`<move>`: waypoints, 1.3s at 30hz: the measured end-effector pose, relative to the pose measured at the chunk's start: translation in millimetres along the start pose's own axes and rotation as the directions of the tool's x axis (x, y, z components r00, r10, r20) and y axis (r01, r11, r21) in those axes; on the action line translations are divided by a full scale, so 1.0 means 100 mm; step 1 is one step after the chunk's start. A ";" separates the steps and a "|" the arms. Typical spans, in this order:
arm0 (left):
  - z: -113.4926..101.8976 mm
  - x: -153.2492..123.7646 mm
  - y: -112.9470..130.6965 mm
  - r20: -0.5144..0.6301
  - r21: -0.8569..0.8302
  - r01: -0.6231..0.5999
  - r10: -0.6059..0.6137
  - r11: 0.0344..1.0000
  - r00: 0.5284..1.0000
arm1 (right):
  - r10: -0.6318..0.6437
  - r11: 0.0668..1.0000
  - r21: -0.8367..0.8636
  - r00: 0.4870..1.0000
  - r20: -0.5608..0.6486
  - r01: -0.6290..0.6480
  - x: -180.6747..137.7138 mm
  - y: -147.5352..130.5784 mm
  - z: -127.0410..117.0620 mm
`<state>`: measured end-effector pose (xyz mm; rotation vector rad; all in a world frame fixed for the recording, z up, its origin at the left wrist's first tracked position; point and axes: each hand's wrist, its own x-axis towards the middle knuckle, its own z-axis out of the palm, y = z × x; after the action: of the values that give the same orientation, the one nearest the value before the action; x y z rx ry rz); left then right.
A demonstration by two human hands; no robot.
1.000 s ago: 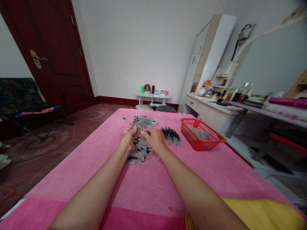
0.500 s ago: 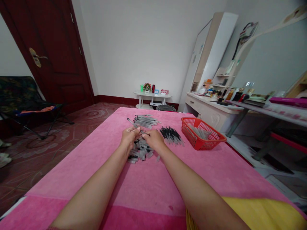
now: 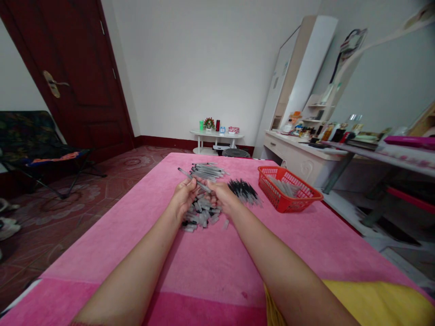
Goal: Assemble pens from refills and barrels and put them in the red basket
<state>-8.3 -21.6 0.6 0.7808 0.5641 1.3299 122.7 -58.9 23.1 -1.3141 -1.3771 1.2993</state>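
A slim pen (image 3: 185, 173) with a dark end slants between my two hands. My left hand (image 3: 185, 194) is closed around its middle, thumb on top. At its lower right end, my right hand (image 3: 221, 195) grips it with bent fingers, partly hidden. Below both hands lies a loose heap of clear and black pen caps (image 3: 203, 216). Behind them rests a row of clear pens (image 3: 207, 170) with dark ends. To the right of my right hand is a bundle of black-and-clear pen parts (image 3: 244, 191), perhaps refills.
A red plastic basket (image 3: 288, 203) holding clear tubes (image 3: 285, 186) stands at the right of the pink-covered table (image 3: 136, 235). Yellow cloth (image 3: 370, 301) lies at the front right. A dressing table (image 3: 299, 156) is beyond the right edge, a folding chair (image 3: 44, 149) at left.
My right hand's fingers have shifted slightly up along the pen, and more of its lower right part shows. My left hand stays closed on it. The view has moved slightly.
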 end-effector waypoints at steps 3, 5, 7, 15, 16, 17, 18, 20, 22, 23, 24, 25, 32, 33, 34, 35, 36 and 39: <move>-0.05 0.00 0.02 0.077 -0.012 -0.015 0.015 1.000 0.997 | 0.102 0.960 0.219 0.946 0.308 -0.175 -0.02 -0.04 -0.05; -0.05 0.00 0.02 0.057 0.052 0.006 -0.009 0.999 0.998 | 0.104 0.984 0.109 0.957 0.271 -0.138 -0.03 -0.02 -0.04; -0.03 0.01 0.00 -0.020 0.119 0.026 -0.024 0.993 1.000 | 0.063 0.989 -0.140 0.995 0.083 -0.051 -0.05 0.01 0.00; 0.10 0.03 -0.10 -0.264 0.140 0.020 0.017 0.990 0.964 | -0.449 0.298 -0.955 0.884 -0.129 0.012 -0.14 0.01 0.10; 0.10 0.03 -0.10 -0.277 0.125 0.019 0.017 0.992 0.961 | -0.452 0.282 -0.959 0.883 -0.127 0.007 -0.15 0.01 0.11; 0.10 0.03 -0.10 -0.278 0.111 0.016 0.015 0.994 0.961 | -0.456 0.304 -0.953 0.879 -0.140 0.006 -0.15 0.01 0.11; 0.09 0.03 -0.09 -0.267 0.100 0.014 0.013 0.995 0.964 | -0.461 0.359 -0.933 0.872 -0.164 0.014 -0.14 0.01 0.11; 0.07 0.03 -0.06 -0.210 0.080 0.014 0.003 0.997 0.978 | -0.415 0.554 -0.830 0.887 -0.204 0.069 -0.12 0.00 0.10; 0.04 0.02 -0.02 -0.118 0.047 0.002 0.003 0.999 0.993 | -0.264 0.817 -0.563 0.949 -0.174 0.124 -0.09 -0.01 0.07; 0.02 0.02 0.00 -0.065 0.027 -0.011 0.013 1.000 0.998 | -0.169 0.920 -0.373 0.980 -0.102 0.120 -0.08 -0.03 0.05; 0.00 0.01 0.02 -0.014 0.011 -0.025 0.025 1.000 1.000 | -0.082 0.981 -0.179 0.997 0.002 0.081 -0.07 -0.04 0.03; -0.02 0.00 0.04 0.025 0.004 -0.036 0.035 0.999 0.999 | -0.017 1.000 -0.013 0.993 0.115 0.019 -0.07 -0.05 0.01; 0.03 -0.02 0.02 -0.104 0.133 0.027 -0.013 0.991 0.995 | 0.033 0.989 -0.147 0.999 0.011 -0.031 -0.03 -0.02 0.00; 0.06 -0.03 0.00 -0.128 0.136 0.024 -0.007 0.990 0.992 | -0.015 0.964 -0.265 0.997 -0.069 -0.004 -0.03 -0.01 0.01; 0.08 -0.03 -0.03 -0.145 0.139 0.018 0.002 0.990 0.989 | -0.082 0.919 -0.393 0.987 -0.136 0.022 -0.03 -0.01 0.02; 0.10 -0.03 -0.05 -0.161 0.142 0.013 0.010 0.990 0.987 | -0.159 0.853 -0.520 0.969 -0.188 0.039 -0.04 -0.01 0.04; 0.11 -0.02 -0.06 -0.179 0.148 0.011 0.016 0.989 0.984 | -0.237 0.765 -0.643 0.946 -0.221 0.042 -0.06 -0.01 0.04; 0.04 0.01 -0.07 -0.281 0.132 0.008 0.029 0.991 0.959 | -0.381 0.465 -0.885 0.898 -0.220 -0.020 -0.11 -0.03 0.04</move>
<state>-0.6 -21.9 -1.8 0.7053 0.8833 1.4352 120.0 -70.0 26.4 -1.8686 -1.8924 0.0147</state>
